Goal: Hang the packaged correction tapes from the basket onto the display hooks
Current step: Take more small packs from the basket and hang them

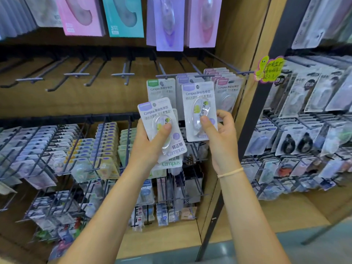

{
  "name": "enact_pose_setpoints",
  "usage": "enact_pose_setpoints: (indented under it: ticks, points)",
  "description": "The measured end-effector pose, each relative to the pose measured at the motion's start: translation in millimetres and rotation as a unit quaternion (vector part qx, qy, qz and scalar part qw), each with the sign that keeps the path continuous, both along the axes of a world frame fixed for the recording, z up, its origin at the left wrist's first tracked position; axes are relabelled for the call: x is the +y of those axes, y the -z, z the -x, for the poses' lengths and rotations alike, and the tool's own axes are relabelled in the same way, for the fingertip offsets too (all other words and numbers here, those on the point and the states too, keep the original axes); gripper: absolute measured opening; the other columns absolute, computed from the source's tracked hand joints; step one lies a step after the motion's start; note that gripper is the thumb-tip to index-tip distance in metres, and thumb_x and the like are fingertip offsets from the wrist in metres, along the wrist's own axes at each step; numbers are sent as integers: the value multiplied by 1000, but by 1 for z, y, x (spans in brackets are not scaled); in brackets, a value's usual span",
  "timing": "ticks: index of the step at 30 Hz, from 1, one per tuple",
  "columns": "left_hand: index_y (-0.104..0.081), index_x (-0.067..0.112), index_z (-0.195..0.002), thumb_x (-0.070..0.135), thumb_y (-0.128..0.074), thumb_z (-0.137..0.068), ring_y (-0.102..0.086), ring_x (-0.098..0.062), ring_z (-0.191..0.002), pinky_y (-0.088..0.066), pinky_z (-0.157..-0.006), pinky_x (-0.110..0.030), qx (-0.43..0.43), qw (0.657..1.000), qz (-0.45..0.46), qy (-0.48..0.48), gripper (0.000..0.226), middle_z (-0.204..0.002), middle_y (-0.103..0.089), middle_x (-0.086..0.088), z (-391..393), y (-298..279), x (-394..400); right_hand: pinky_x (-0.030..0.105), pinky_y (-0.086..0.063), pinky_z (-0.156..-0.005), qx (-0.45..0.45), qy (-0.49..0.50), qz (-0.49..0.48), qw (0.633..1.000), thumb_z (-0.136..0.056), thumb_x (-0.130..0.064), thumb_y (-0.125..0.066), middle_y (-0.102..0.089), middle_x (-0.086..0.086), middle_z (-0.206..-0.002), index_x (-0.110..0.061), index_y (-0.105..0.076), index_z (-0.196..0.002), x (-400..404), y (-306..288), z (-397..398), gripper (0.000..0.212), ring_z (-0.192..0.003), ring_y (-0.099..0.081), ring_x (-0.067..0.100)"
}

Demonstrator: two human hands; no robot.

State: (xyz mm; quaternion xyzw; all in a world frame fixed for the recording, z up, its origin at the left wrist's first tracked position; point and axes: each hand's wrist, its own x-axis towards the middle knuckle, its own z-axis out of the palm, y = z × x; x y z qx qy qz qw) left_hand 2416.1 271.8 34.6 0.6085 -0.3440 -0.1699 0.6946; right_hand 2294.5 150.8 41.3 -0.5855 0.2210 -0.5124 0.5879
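My left hand (150, 147) grips a small stack of packaged correction tapes (162, 128), white cards with a purple tab on the front one and a green-lettered one behind. My right hand (219, 134) pinches a single purple-tab correction tape pack (199, 111) by its lower part and holds it upright, just in front of packs hanging on the display hooks (192, 76). A green-tab pack (161, 88) hangs on the hook to the left, purple and pink-tab packs (226, 90) to the right. No basket is in view.
Several bare hooks (76, 75) stick out along the same rail to the left. Larger pink, teal and purple packs (167, 23) hang on the row above. Full hook rows of stationery (76, 149) fill the lower left. A dark upright post (253, 115) and another rack (308, 121) stand at right.
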Motion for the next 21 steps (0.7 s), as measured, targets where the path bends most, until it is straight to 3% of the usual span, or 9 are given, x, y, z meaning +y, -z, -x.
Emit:
enact_pose_setpoints:
  ticks: [3, 10, 16, 21]
  points:
    - [-52, 33, -139, 34, -69, -96, -66, 0, -113, -52, -98, -32, 10, 1000, 3, -7, 46, -128, -67, 17, 2, -1, 0, 50, -54, -97, 2, 4, -11, 1000, -91, -24, -74, -68, 10, -119, -19, -55, -111, -4, 2, -6, 28, -104, -69, 21]
    - [-53, 35, -131, 27, -70, -97, -68, -3, -110, -56, -87, -27, 32, 999, 13, -12, 39, -125, -68, 14, 3, -2, 2, 38, -57, -88, 8, 28, 8, 1000, -94, -20, -71, -67, 5, -115, -20, -53, -111, -6, -1, -11, 25, -101, -69, 17]
    - [-54, 41, -125, 28, -70, -96, -69, -4, -109, -57, -92, -34, 43, 999, 16, -10, 35, -123, -69, 16, -1, -2, 5, 13, -48, -67, 8, 54, 27, 998, -94, -16, -70, -63, -7, -98, -14, -53, -110, -6, -4, -10, 24, -78, -63, -8]
    - [-53, 37, -132, 29, -70, -96, -69, -4, -110, -57, -92, -34, 33, 999, 16, -2, 40, -125, -69, 15, -1, -1, 6, 15, -49, -68, 28, 65, 33, 997, -94, -21, -70, -64, -4, -100, -15, -53, -110, -5, -6, -12, 25, -82, -64, -3]
